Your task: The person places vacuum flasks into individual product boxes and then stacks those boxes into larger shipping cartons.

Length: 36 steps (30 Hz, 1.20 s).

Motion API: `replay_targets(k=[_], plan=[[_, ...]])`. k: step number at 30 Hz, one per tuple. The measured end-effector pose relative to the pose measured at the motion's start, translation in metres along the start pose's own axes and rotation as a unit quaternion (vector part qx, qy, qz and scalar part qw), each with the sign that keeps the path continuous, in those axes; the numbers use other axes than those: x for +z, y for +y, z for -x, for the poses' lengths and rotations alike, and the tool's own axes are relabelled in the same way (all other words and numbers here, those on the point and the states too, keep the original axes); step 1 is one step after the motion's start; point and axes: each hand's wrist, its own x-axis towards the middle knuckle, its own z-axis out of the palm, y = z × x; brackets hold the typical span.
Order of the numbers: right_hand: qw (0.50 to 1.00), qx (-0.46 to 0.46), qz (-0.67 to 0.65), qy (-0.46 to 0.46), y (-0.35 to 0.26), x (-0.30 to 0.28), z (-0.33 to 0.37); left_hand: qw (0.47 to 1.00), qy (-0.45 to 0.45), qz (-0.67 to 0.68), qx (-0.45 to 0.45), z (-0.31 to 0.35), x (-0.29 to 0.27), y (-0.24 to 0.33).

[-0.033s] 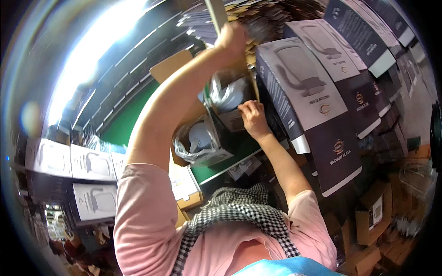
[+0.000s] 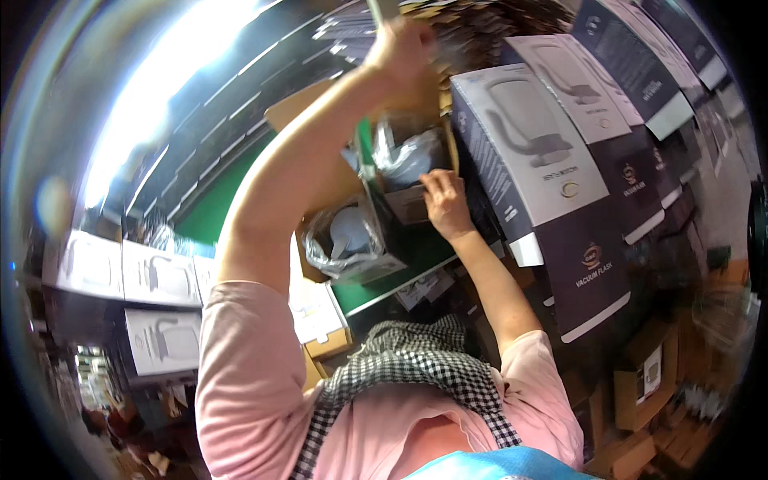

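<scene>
My left hand (image 2: 400, 52) is raised at the far side, blurred, with its fingers curled. A pale narrow strip (image 2: 383, 8) juts out beyond it; what the hand grips is not clear. My right hand (image 2: 446, 204) has its bent fingers pinching the near right rim of an open box (image 2: 410, 206). Inside that box sits a light blue rounded object in a clear plastic bag (image 2: 406, 160). Just to its left, nearer me, stands another open box (image 2: 370, 272) with a similar bagged light blue object (image 2: 350, 232). My left forearm hides part of the boxes.
Both boxes stand on a green tabletop (image 2: 360, 294). Large printed vacuum flask cartons (image 2: 536, 144) line the right side. Flattened cartons (image 2: 488, 24) are stacked at the back. More printed boxes (image 2: 164, 340) stand at the left, and brown cartons (image 2: 640, 392) lie at the lower right.
My left hand has moved slightly up and away. My right hand stays at the box rim, with its fingers shifted a little. The whole view has shifted slightly.
</scene>
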Motion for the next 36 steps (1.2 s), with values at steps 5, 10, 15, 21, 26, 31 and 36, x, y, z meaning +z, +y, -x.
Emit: replay_targets(k=[5, 10, 15, 21, 26, 31, 36], plan=[[0.968, -0.047, -0.237, -0.063, -0.059, -0.047, 0.024, 0.960, 0.262, 0.054, 0.079, 0.186, -0.159, 0.008], [0.975, -0.048, -0.187, -0.108, -0.137, -0.008, 0.004, 0.917, 0.263, 0.068, -0.292, 0.434, -0.079, -0.047], [0.977, 0.084, -0.109, -0.165, -0.142, 0.045, -0.040, 0.947, 0.169, -0.122, -0.245, 0.414, -0.006, -0.006], [0.917, -0.007, -0.117, -0.382, -0.132, 0.033, -0.069, 0.952, 0.047, -0.083, -0.293, 0.385, -0.027, -0.009], [0.969, 0.075, -0.118, -0.201, -0.132, 0.028, -0.046, 0.964, 0.115, -0.029, -0.239, 0.433, -0.012, -0.031], [0.962, 0.051, -0.198, -0.182, -0.160, 0.055, -0.020, 0.950, 0.044, -0.080, -0.299, 0.409, -0.022, -0.003], [0.848, 0.233, -0.388, -0.277, -0.133, 0.089, -0.030, 0.956, -0.096, -0.112, -0.253, 0.376, -0.001, 0.004]])
